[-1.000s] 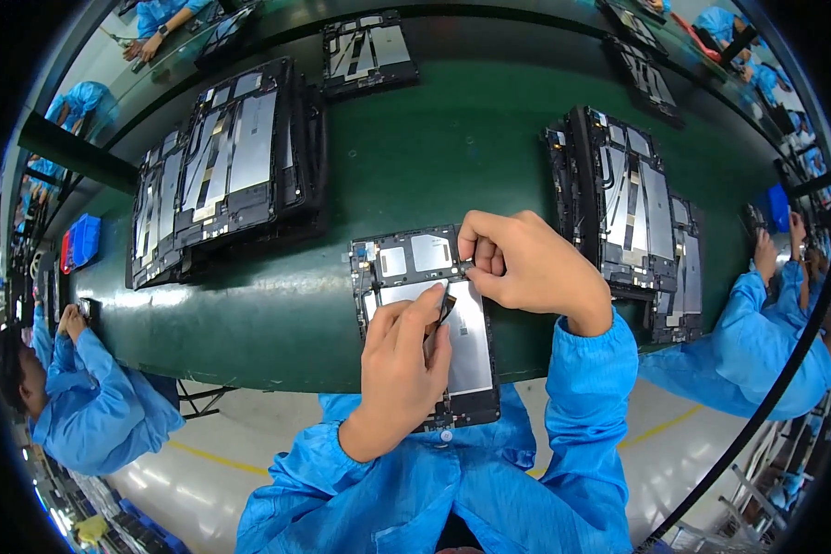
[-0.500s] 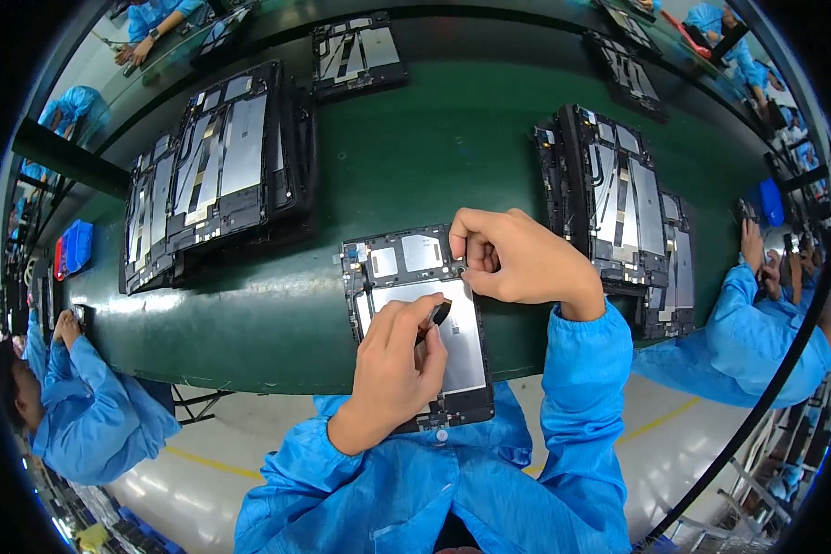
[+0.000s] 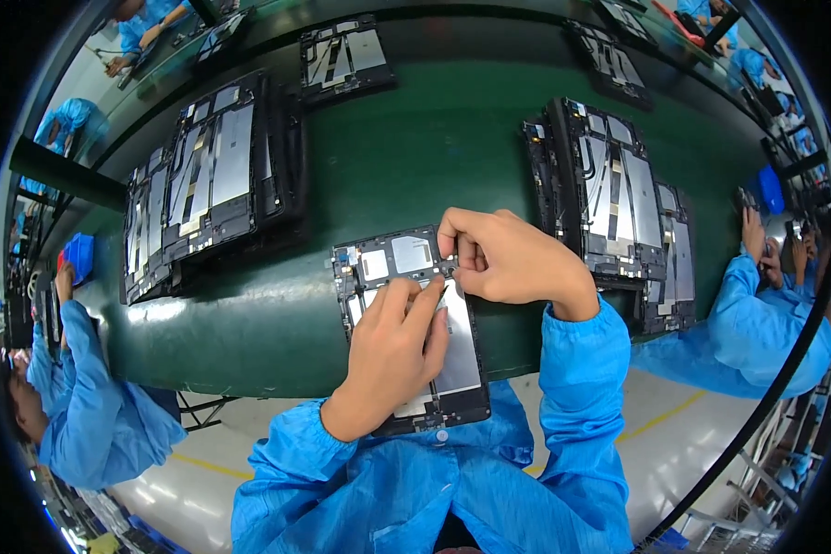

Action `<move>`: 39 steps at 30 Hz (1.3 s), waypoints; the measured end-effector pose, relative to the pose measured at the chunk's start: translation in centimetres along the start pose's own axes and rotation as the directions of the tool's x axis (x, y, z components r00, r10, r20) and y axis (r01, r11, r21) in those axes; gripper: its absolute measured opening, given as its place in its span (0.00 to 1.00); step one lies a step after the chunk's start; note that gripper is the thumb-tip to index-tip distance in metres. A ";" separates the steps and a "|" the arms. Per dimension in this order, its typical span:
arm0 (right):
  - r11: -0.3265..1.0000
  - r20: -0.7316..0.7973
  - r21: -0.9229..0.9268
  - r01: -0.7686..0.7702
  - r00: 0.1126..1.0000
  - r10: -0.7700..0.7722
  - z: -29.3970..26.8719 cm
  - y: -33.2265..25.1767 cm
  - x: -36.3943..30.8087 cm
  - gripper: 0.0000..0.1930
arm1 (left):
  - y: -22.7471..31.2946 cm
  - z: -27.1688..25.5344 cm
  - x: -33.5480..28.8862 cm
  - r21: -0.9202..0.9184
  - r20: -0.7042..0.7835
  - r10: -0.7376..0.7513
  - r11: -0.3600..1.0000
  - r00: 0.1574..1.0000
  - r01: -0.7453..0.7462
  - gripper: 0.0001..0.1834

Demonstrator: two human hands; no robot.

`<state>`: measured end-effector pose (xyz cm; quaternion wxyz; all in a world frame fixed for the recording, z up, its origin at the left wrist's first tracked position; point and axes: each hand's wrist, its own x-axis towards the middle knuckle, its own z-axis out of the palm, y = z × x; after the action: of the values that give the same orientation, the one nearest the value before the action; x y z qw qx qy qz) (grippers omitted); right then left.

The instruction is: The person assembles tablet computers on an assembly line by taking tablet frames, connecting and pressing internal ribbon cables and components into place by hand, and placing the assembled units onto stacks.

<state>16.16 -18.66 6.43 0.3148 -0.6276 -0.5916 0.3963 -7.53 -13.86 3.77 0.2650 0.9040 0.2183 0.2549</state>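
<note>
An opened tablet body (image 3: 459, 355) with silver plates and a black frame lies in front of me, its lower end at the table's near edge. Over its middle, my left hand (image 3: 392, 337) is closed, fingertips near the upper part. A small black strip (image 3: 447, 288) shows at those fingertips, mostly hidden. My right hand (image 3: 512, 263) pinches at the body's upper right edge, close to the left fingertips. Whatever is between the right thumb and index finger is too small or hidden to make out.
Stacks of similar tablet bodies stand at the left (image 3: 217, 166) and right (image 3: 609, 198) of the green table (image 3: 406, 138). One more body (image 3: 344, 57) lies at the back. Co-workers in blue sit on both sides; a blue bin (image 3: 79, 258) is at far left.
My left fingers have moved up the tablet body toward my right hand, bringing the black strip along. My right hand remains pinched. At left, a co-worker's hand has reached to the blue bin.
</note>
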 end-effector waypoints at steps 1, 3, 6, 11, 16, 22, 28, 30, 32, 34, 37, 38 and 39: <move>1.000 -0.002 0.003 -0.003 1.000 0.003 0.1 0.0 0.0 0.15 | 0.0 -0.1 0.1 0.022 0.010 0.020 1.000 1.000 -0.020 0.20; 1.000 0.002 0.003 0.006 1.000 -0.006 0.0 -0.1 0.1 0.16 | -0.1 0.0 0.1 0.046 0.020 0.036 0.998 0.999 -0.037 0.20; 1.000 -0.001 0.011 -0.008 1.000 0.008 0.0 0.0 -0.1 0.16 | -0.1 0.2 0.2 0.067 -0.001 0.053 0.996 0.999 -0.053 0.19; 1.000 -0.009 0.009 -0.011 1.000 0.011 0.0 -0.1 0.0 0.16 | -0.3 0.3 0.2 0.053 -0.013 0.043 0.998 0.999 -0.043 0.17; 1.000 -0.016 0.004 0.001 1.000 0.000 -0.1 -0.1 -0.2 0.16 | -0.4 0.5 0.3 0.061 -0.005 0.050 0.997 0.999 -0.049 0.17; 1.000 -0.041 -0.009 0.005 0.999 -0.005 -0.1 -0.3 -0.3 0.17 | -0.5 0.5 0.5 0.077 -0.007 0.052 0.996 0.999 -0.051 0.15; 0.997 -0.114 0.029 0.073 0.991 -0.070 0.4 -0.6 0.3 0.14 | -0.7 0.6 0.3 0.097 -0.022 0.087 0.992 0.996 -0.084 0.17; 0.977 -0.180 0.081 0.198 0.967 -0.181 1.3 -0.1 1.0 0.13 | -0.6 0.6 0.3 0.128 -0.029 0.110 0.986 0.994 -0.105 0.18; 0.977 -0.177 0.045 0.207 0.964 -0.196 1.9 0.3 1.7 0.13 | -0.9 0.8 0.4 0.204 -0.025 0.176 0.965 0.984 -0.167 0.21; 0.977 -0.175 0.009 0.214 0.962 -0.209 2.4 0.5 2.2 0.13 | -1.0 0.8 0.2 0.235 0.000 0.202 0.952 0.979 -0.196 0.22; 0.971 -0.183 0.052 0.234 0.958 -0.221 2.8 0.8 2.7 0.12 | -1.0 0.7 0.1 0.264 0.028 0.217 0.940 0.976 -0.216 0.24; 0.968 -0.194 0.042 0.247 0.952 -0.235 2.9 1.0 2.9 0.12 | -1.0 0.7 0.1 0.259 0.031 0.209 0.943 0.977 -0.210 0.24; 0.965 -0.205 0.032 0.260 0.947 -0.249 2.9 1.1 3.0 0.12 | -0.9 0.6 0.1 0.258 0.030 0.210 0.943 0.977 -0.211 0.24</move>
<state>14.15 -16.02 3.67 0.4392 -0.5732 -0.6212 0.3044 -7.32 -13.33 2.90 0.1155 0.9493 0.1518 0.2500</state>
